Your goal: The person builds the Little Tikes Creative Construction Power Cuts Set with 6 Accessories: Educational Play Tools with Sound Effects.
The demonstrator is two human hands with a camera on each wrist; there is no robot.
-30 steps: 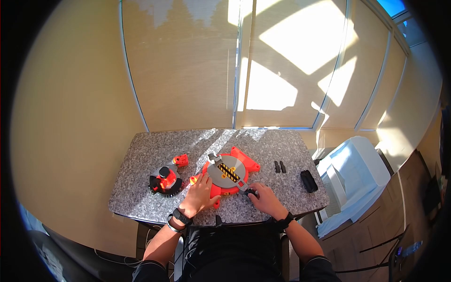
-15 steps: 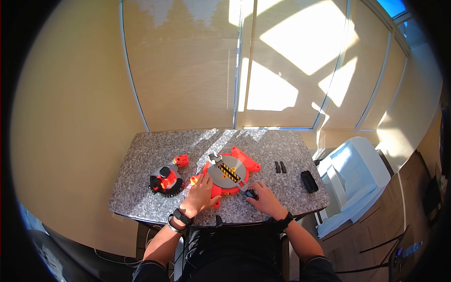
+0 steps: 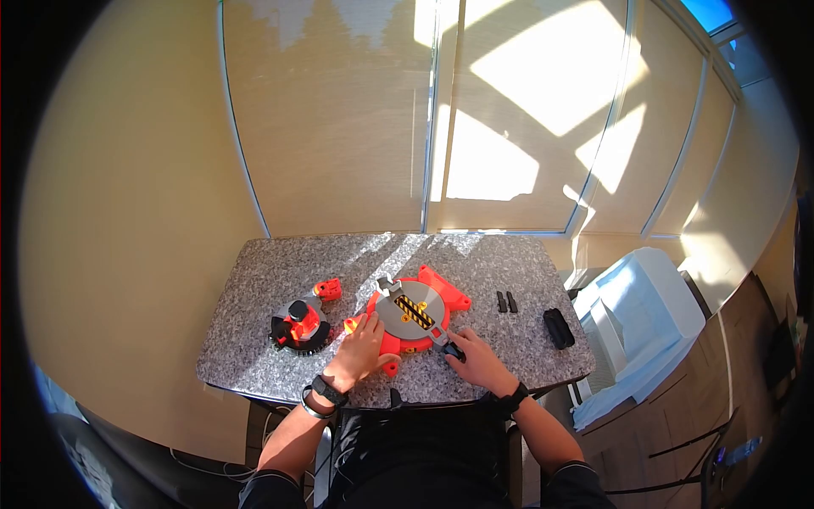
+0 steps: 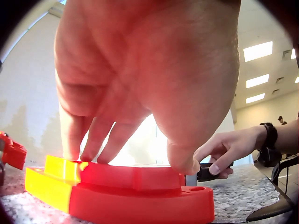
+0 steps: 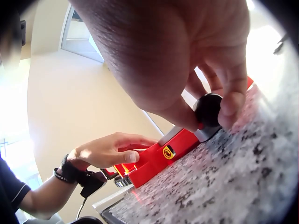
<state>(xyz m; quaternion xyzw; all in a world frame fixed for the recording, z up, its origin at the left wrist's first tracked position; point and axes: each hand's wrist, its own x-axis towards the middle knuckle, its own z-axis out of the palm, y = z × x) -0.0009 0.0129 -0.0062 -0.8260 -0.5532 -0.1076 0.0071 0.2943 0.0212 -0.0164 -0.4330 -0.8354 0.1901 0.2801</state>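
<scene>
A red base (image 3: 387, 343) with a round grey plate (image 3: 409, 310) and a striped black-and-yellow strip lies mid-table. My left hand (image 3: 358, 352) rests on its left side, fingers extended; in the left wrist view the fingertips and thumb touch the red rim (image 4: 135, 179). At the plate's lower right, my right hand (image 3: 482, 363) pinches a black piece (image 3: 456, 349) beside the grey tab. The right wrist view shows that round black piece (image 5: 209, 110) between thumb and fingers, close to the stone surface, against the base's red side (image 5: 182, 145).
On the left of the speckled table (image 3: 280, 263) stands a red, black and grey assembly (image 3: 301, 326). Two small black pieces (image 3: 506, 302) and a black case-like part (image 3: 557, 327) lie to the right. Beyond the table's right edge is a covered chair (image 3: 636, 314).
The right fingers have shifted slightly around the black piece, which has turned a little. The left hand and the red base have stayed in place.
</scene>
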